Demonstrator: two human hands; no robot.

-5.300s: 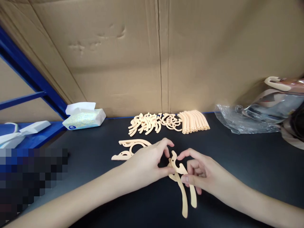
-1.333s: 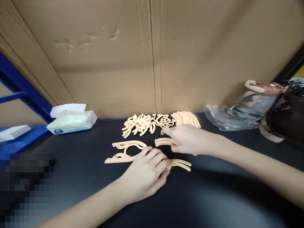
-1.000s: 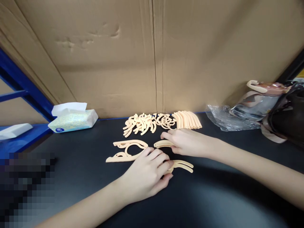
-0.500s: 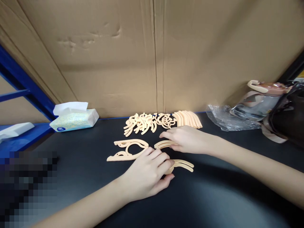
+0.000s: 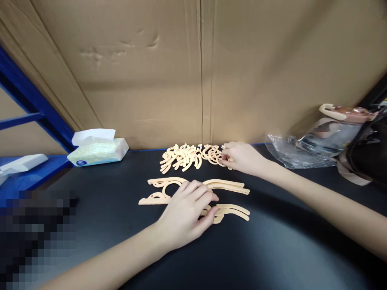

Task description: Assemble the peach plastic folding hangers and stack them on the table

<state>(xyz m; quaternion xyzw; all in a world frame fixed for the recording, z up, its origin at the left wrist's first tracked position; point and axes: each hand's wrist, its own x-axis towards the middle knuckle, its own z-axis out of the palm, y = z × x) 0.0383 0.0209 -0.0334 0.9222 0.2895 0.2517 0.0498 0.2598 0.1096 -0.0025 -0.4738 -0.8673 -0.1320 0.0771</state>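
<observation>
My left hand (image 5: pixel 189 211) lies palm down over the middle parts, thumb apart from the loosely bent fingers. A beige folding-hanger piece (image 5: pixel 154 200) with a round opening sticks out to its left. Beyond its fingers, two long curved hanger arms (image 5: pixel 226 185) lie side by side. By my thumb are shorter curved strips (image 5: pixel 236 210) and a partly covered ring-shaped piece (image 5: pixel 218 219). At the back, my right hand (image 5: pixel 242 158) has its fingers bent together at the right edge of a heap of curved hooks (image 5: pixel 211 154). What is between those fingertips is hidden.
A heap of short curved beige parts (image 5: pixel 181 157) lies left of the hooks. A tissue pack (image 5: pixel 98 152) stands at the back left. Clear plastic wrap (image 5: pixel 284 153) and a water bottle (image 5: pixel 325 137) are at the right. A cardboard wall (image 5: pixel 145 100) closes off the black table's back.
My right hand has let go of the two long arms, which now lie on the table, and has moved back to the hooks. My left hand stays over the middle parts, its thumb shifted slightly.
</observation>
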